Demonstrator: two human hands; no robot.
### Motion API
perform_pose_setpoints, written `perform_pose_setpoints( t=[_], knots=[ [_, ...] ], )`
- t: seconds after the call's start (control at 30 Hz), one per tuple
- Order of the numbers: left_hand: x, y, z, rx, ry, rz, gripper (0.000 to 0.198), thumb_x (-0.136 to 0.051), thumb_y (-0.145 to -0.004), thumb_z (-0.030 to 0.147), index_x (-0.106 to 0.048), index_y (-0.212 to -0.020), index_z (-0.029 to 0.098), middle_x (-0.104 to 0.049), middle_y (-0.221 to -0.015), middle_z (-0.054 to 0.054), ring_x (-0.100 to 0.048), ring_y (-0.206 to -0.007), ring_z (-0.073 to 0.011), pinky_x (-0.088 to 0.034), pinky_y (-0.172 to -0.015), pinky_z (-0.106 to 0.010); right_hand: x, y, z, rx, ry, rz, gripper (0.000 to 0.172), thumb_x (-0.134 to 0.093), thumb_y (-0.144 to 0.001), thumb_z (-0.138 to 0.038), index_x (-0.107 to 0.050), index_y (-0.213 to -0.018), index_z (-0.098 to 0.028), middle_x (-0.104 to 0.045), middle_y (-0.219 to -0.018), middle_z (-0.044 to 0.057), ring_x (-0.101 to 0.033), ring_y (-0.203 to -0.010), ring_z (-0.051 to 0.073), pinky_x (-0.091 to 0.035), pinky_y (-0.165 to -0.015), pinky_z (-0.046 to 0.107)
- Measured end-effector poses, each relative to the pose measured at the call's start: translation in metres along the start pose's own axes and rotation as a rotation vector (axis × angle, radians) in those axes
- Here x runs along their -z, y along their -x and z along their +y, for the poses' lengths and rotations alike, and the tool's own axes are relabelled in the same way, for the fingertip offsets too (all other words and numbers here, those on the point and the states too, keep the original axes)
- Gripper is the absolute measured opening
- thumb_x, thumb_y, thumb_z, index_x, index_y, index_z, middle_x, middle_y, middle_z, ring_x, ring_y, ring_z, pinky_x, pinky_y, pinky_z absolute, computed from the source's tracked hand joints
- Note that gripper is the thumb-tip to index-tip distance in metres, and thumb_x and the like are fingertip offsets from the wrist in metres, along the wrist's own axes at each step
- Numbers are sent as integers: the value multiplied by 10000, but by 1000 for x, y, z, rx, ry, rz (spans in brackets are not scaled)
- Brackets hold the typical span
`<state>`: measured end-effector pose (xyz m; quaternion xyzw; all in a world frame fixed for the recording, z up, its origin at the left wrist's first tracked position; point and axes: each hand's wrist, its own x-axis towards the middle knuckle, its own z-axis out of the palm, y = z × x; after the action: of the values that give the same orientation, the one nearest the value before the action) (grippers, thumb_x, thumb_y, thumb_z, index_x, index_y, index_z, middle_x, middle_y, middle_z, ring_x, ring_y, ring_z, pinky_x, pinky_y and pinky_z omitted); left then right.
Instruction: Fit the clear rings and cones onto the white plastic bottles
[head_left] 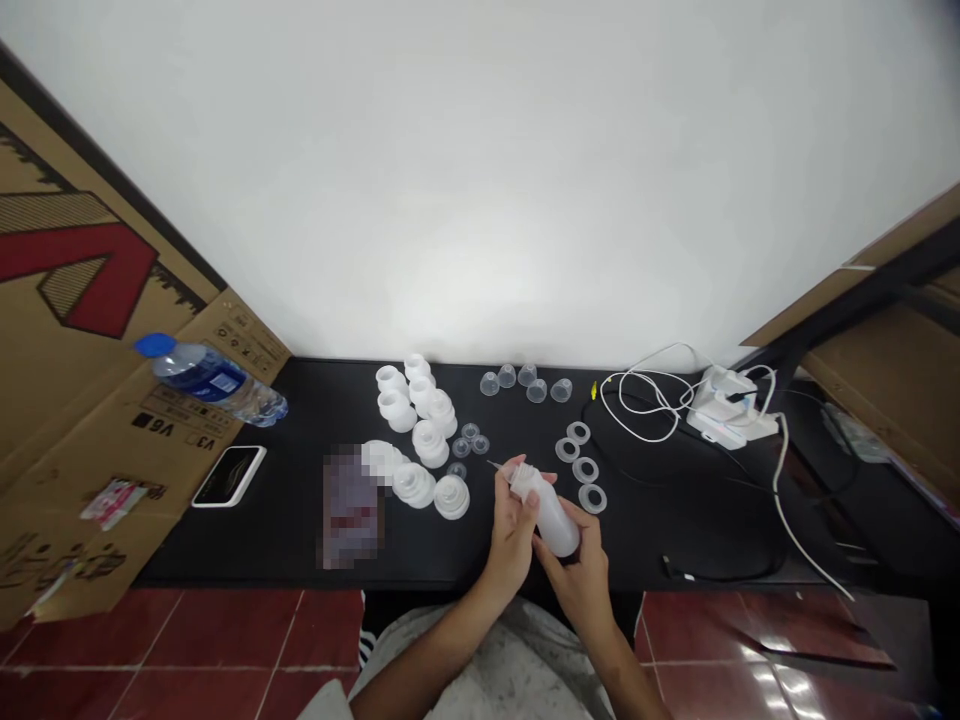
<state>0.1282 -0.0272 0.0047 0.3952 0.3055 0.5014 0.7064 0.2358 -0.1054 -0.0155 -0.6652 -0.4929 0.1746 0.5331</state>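
A translucent white plastic bottle (553,522) is held tilted above the black table, its neck up and to the left. My left hand (512,522) closes around the neck end, with the thumb on the bottle's side. My right hand (583,562) grips the lower end. A thin, pointed clear piece (496,466) sticks out to the left by my left fingertips; whether it joins the bottle I cannot tell. Left of my hands are several white plastic collars (451,497) and small clear discs (480,445). Flat clear rings (592,498) lie to the right.
Several clear domes (561,390) stand near the wall. At right are a white power strip (724,405) and tangled white cables (652,400). A phone (229,477), a pixelated patch (351,510) and a water bottle (217,382) against a carton (90,400) are at left.
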Motion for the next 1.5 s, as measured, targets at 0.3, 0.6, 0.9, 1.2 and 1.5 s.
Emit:
perform_pose_setpoints(
  t=[0.3, 0.6, 0.9, 1.2, 1.5],
  knots=[
    [21, 7, 20, -322, -798, -146, 490, -640, -1109, 349, -505, -1574, 271, -658, -1475, -152, -673, -1361, -309, -568, -1145, -489, 16, -31, -23, 129, -35, -50, 462, -763, -998, -366, -655, -1441, -296, -723, -1375, 131, -743, -1120, 313, -646, -950, 477],
    [19, 7, 22, -240, -697, -23, 625, -892, -894, 348, -568, -1419, 247, -783, -1171, -74, -798, -1060, -252, -664, -935, -398, 9, -43, -22, -124, -333, -150, 342, -836, -962, -469, -813, -1248, -283, -818, -1240, 115, -774, -1132, 326, -631, -1025, 483],
    [25, 10, 17, -78, -498, -16, 602, -1004, -722, 338, -703, -1229, 218, -844, -1121, -93, -837, -1017, -269, -688, -898, -377, 19, -56, -13, -216, -525, -369, 393, -859, -910, -607, -829, -1129, -282, -774, -1289, 119, -702, -1254, 345, -566, -1094, 488],
    [33, 8, 8, -354, -813, -28, 506, -892, -895, 412, -738, -1348, 248, -841, -1217, -97, -832, -1074, -284, -696, -965, -425, 13, -45, -12, -205, -391, -279, 451, -834, -947, -546, -714, -1287, -276, -734, -1390, 121, -711, -1275, 308, -576, -1121, 483],
    [19, -21, 5, -505, -975, -112, 459, -776, -1028, 377, -625, -1446, 263, -793, -1330, -101, -785, -1226, -283, -647, -1074, -453, -7, -72, -5, -252, -426, -123, 487, -871, -881, -646, -627, -1068, -269, -843, -1097, 118, -821, -999, 314, -685, -887, 463]
  ],
)
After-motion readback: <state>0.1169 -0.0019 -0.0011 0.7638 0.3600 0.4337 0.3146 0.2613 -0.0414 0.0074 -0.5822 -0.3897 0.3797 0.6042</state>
